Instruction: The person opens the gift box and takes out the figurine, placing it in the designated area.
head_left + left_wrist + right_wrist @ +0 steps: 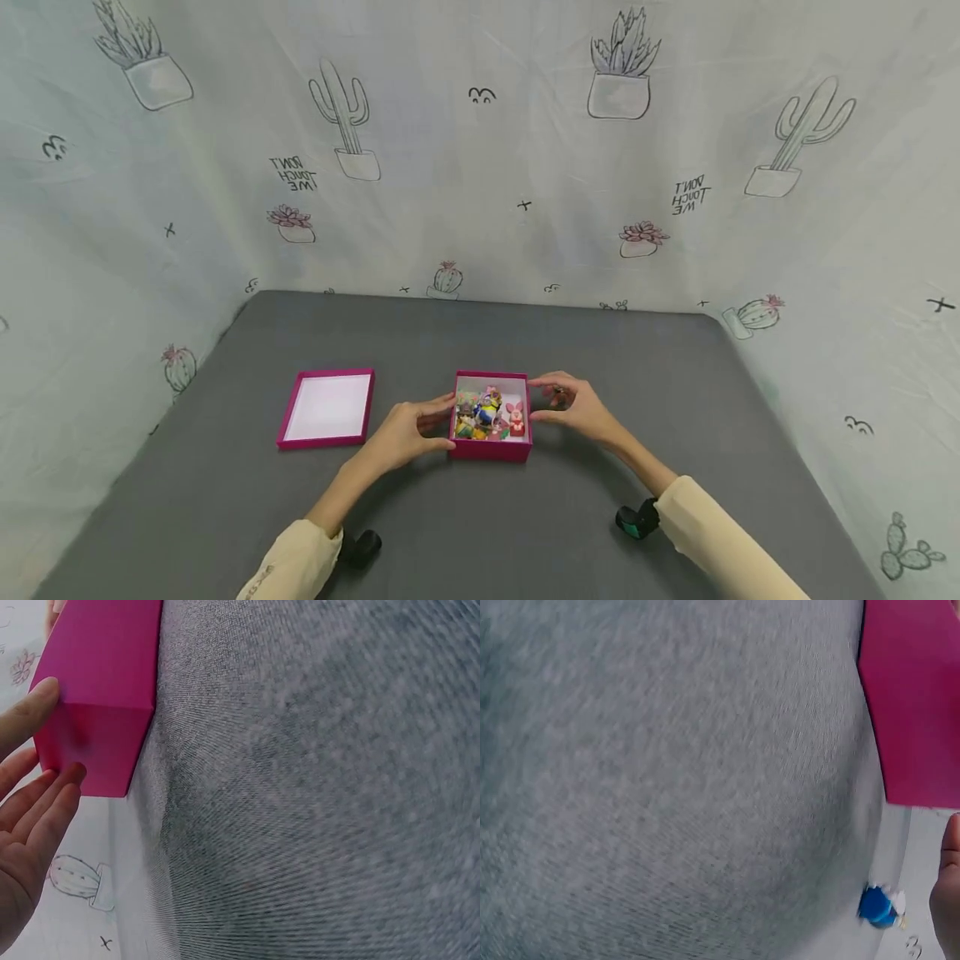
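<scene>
A magenta square box stands uncovered on the grey table, white inside. Several small toy figures lie in it, including a blue-and-yellow one and a pink long-eared figure on the right. My left hand is against the box's left side, thumb near the front corner and fingers farther back, lightly bent. In the left wrist view its fingertips lie on the magenta wall. At the right side, my right hand has thumb and fingers spread, their tips right at the wall.
The box's lid, white inside with a magenta rim, lies on the table to the left. A small blue-and-white thing shows beyond the box in the right wrist view. A plant-print curtain surrounds the table.
</scene>
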The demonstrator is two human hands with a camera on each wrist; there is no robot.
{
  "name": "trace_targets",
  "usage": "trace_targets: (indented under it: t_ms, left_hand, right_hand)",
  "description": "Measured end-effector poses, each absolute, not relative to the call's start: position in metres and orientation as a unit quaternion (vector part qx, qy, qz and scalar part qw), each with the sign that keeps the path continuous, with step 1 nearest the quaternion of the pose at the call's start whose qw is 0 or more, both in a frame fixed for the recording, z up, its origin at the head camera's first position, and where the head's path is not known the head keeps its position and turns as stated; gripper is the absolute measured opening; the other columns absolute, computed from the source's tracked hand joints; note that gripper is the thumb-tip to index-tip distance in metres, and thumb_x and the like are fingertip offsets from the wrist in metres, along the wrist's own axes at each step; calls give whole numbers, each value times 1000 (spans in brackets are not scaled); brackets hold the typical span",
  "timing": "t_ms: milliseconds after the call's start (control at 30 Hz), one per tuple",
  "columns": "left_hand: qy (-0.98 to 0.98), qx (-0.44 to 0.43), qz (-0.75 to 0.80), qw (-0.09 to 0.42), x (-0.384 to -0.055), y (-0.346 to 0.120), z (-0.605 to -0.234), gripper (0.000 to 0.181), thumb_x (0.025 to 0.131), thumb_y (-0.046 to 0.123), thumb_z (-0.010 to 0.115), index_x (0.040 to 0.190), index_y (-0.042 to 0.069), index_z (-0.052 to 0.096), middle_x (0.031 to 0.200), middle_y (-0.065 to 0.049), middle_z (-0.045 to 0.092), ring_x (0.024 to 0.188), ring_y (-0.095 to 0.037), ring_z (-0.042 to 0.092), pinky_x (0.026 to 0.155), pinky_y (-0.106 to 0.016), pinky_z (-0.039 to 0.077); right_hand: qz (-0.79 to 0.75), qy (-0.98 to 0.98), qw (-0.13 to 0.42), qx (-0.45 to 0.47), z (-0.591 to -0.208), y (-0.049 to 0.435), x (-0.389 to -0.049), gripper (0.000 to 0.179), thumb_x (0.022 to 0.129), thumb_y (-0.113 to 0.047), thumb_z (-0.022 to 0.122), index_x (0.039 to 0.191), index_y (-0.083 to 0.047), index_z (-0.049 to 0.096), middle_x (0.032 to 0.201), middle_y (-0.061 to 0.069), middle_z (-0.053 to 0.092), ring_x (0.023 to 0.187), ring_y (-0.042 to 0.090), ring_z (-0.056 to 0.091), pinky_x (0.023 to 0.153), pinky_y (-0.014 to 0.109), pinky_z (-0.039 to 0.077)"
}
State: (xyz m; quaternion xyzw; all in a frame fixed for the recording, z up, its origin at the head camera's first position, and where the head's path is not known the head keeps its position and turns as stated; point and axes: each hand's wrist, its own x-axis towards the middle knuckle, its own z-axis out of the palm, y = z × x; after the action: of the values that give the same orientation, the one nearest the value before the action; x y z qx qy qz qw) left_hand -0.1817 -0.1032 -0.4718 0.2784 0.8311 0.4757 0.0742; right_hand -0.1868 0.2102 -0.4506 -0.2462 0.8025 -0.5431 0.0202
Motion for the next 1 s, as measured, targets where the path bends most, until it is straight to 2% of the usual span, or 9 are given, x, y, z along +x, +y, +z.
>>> trace_targets:
  t_ms: [167, 333, 400, 500, 567, 700, 867, 1000]
  left_hand:
    - [828, 277, 481, 77, -190, -106, -463, 67, 75, 11, 81, 134, -4, 52, 141, -20, 47, 118, -32, 56, 89, -36, 52]
    - [827, 276, 484, 78, -193, -108, -462, 67, 75, 11, 81, 134, -4, 52, 141, -19, 46, 119, -32, 55, 90, -36, 51]
    - [827, 277, 483, 77, -195, -107, -462, 67, 76, 11, 81, 135, -3, 52, 141, -19, 46, 118, -32, 55, 91, -36, 51]
    - [828, 276, 483, 76, -196, -106, -461, 68, 75, 11, 81, 135, -3, 52, 141, -19, 46, 118, -31, 55, 91, -36, 51]
    - [830, 275, 480, 74, -197, -106, -460, 67, 75, 11, 81, 135, -2, 52, 141, -19, 46, 118, -32, 56, 91, -36, 51]
    - [830, 268, 482, 76, -193, -105, -462, 67, 75, 10, 81, 135, -2, 52, 142, -19, 46, 117, -33, 56, 90, -36, 52]
    - [824, 263, 494, 90, -185, -102, -468, 66, 76, 10, 80, 134, -3, 52, 142, -21, 45, 117, -35, 56, 90, -37, 51]
    - [822, 266, 496, 88, -182, -100, -472, 66, 76, 11, 80, 134, -4, 52, 141, -21, 46, 118, -35, 55, 90, -37, 52]
  right_hand:
    - [-515, 819, 28, -252, -448, 199, -198, 45, 77, 5, 76, 118, 12, 61, 114, 30, 52, 85, 44, 49, 67, 26, 48]
    - [-484, 841, -2, -242, -460, 194, -213, 44, 75, -4, 82, 115, 6, 66, 107, 22, 56, 80, 29, 51, 65, 23, 45]
    - [-485, 841, -10, -241, -461, 192, -218, 45, 73, -8, 84, 114, 4, 67, 106, 20, 58, 81, 26, 52, 68, 23, 48]
    - [-502, 826, -5, -257, -457, 188, -223, 45, 74, -6, 83, 114, 7, 66, 108, 23, 60, 89, 30, 58, 81, 32, 55]
    - [-518, 814, 7, -262, -454, 184, -223, 46, 74, -3, 82, 115, 8, 64, 111, 26, 60, 97, 35, 61, 89, 40, 54]
    - [-515, 814, 5, -267, -454, 177, -217, 46, 76, -5, 81, 115, 11, 63, 110, 27, 63, 102, 35, 64, 90, 46, 51]
    - [-498, 827, -28, -260, -463, 176, -204, 44, 76, -8, 81, 112, 11, 64, 107, 26, 64, 99, 35, 66, 86, 43, 54]
    - [-451, 859, -86, -227, -467, 181, -197, 42, 72, -12, 85, 107, 4, 70, 98, 15, 65, 85, 24, 65, 78, 30, 57]
